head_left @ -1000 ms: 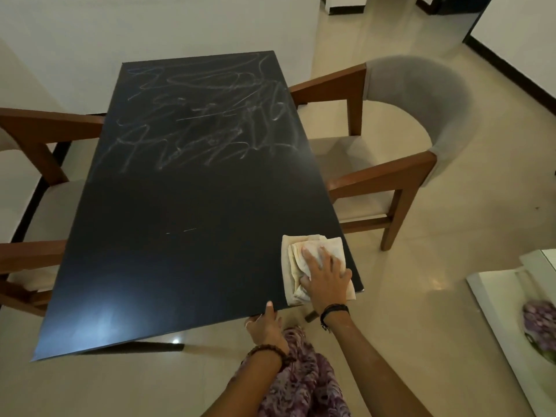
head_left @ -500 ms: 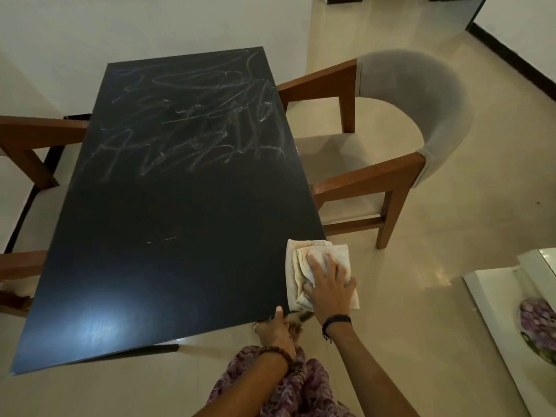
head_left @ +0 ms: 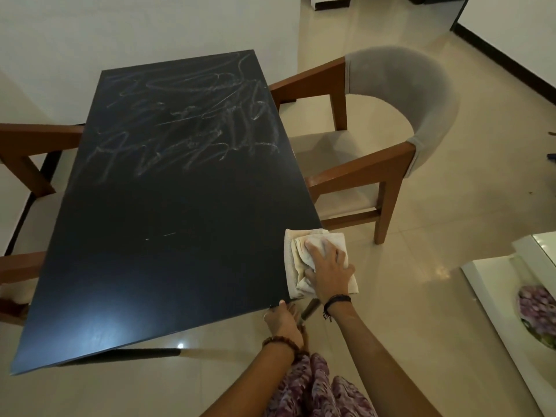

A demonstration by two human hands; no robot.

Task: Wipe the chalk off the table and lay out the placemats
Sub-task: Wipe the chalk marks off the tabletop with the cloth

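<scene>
A black table (head_left: 168, 236) fills the middle of the view, with white chalk scribbles (head_left: 192, 124) across its far half and a short chalk dash (head_left: 161, 236) near the middle. A folded cream cloth (head_left: 296, 260) lies on the near right corner, partly hanging over the edge. My right hand (head_left: 328, 266) presses flat on the cloth. My left hand (head_left: 284, 322) grips the table's near edge just left of that corner. No placemats are in view.
A wooden chair with a grey padded back (head_left: 400, 115) stands at the table's right side. Another wooden chair (head_left: 21, 152) sits on the left, partly cut off. A white unit with a purple floral item (head_left: 535, 305) is at the lower right. Tiled floor surrounds the table.
The cloth and my right hand have slid slightly toward the right edge of the corner. The view shifted a little; my left hand stays on the near edge.
</scene>
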